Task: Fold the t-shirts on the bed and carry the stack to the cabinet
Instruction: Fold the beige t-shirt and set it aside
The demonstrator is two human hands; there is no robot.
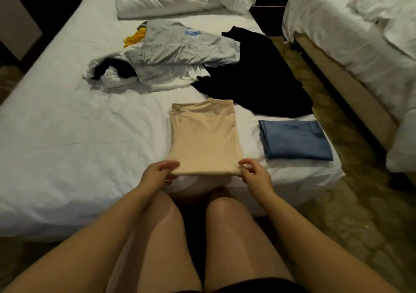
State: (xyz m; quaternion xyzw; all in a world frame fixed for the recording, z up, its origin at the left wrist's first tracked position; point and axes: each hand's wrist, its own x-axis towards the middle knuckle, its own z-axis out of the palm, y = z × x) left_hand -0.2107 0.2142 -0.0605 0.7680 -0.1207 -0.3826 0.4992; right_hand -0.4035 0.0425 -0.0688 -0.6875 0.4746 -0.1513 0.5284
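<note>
DONE: folded blue cotton t-shirt [295,140] on white-sheeted bed [67,135] | NOW: left hand [157,172], right hand [254,173] pinch long-folded beige t-shirt [203,137] near edge | LEFT: grey/black/yellow heap [180,53], stacking, cabinet

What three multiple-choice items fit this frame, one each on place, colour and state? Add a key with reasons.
1. Where does the folded blue shirt lie relative to the beige shirt?
A. on top of it
B. to its right, apart
C. under it

2. What colour is the shirt gripped by the left hand and right hand?
A. black
B. yellow
C. beige

3. The grey shirt on the far pile is:
A. crumpled, unfolded
B. neatly folded
C. rolled tight

Key:
1 B, white bed sheet shows between the two.
2 C, both hands pinch its near corners.
3 A, it lies wrinkled over other clothes.
</note>
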